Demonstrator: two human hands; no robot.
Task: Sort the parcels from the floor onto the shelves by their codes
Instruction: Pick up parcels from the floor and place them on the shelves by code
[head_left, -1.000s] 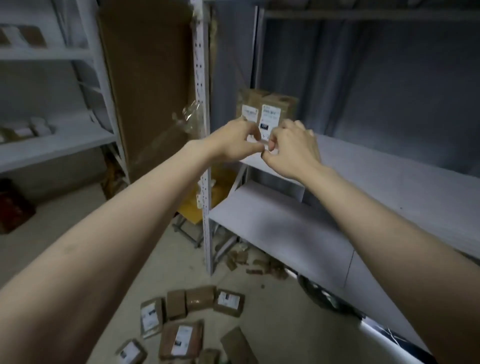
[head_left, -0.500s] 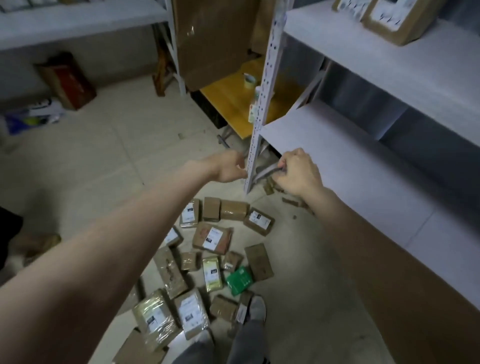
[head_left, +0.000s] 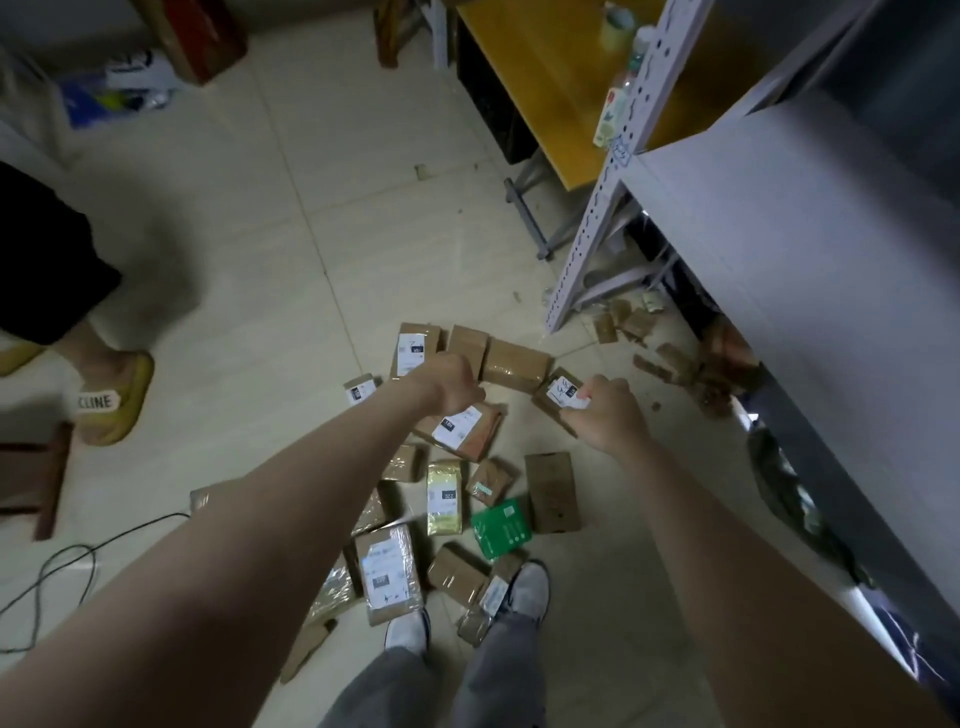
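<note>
The parcels (head_left: 462, 431) lie scattered on the floor (head_left: 260, 260) near the foot of the corner post (head_left: 597, 218) of the shelf (head_left: 779, 234). They are small taped cardboard boxes and a few soft bags, probably light, the boxes stiff and the tape slick, and best gripped across the short sides, label up so the code reads. The left hand (head_left: 452, 384) has its fingers curled, around what I cannot tell, while the right hand (head_left: 610, 415) pinches a small white slip (head_left: 581, 403).
</note>
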